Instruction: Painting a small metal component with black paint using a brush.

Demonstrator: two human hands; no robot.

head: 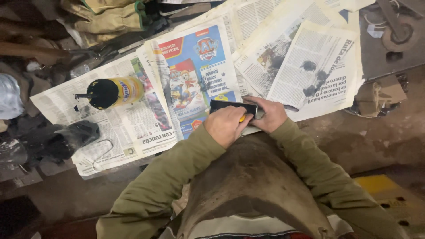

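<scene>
Both hands meet at the near edge of the spread newspapers (pixel 133 119), at about 6 o'clock of the sheets, just above the lap. Left hand (pixel 226 125) closed in a fist over a yellow-handled tool (pixel 242 117) — only a sliver of yellow visible at 3 o'clock of the knuckles, so the tool's kind cannot be told. Right hand (pixel 271 114) curled around the right end of a small dark flat piece (pixel 232 106), thumb on top, fingers tucked under; clamped, not loose. Dark piece lying flat across both hands, long side running 9 to 3 o'clock, resting on or just over the coloured comic page (pixel 195 71).

Judged from shape and sheen: a stiff, thin, rectangular slab, probably metal or hard plastic, light enough for a pinch, likely smooth and a little slippery on the faces. Best held by the short ends or along the long edges, leaving the top face free — much as the right hand has it now.

At 9 o'clock, well apart from the hands, a yellow spray can (pixel 116 92) with a black cap lying on its side. Farther toward 8 o'clock, a crumpled black glove or rag (pixel 75 135) beside a bent wire (pixel 104 152). At 11 o'clock, a pair of tan work gloves (pixel 108 17). Black paint smudges (pixel 310 73) on the newsprint at 1 o'clock
</scene>
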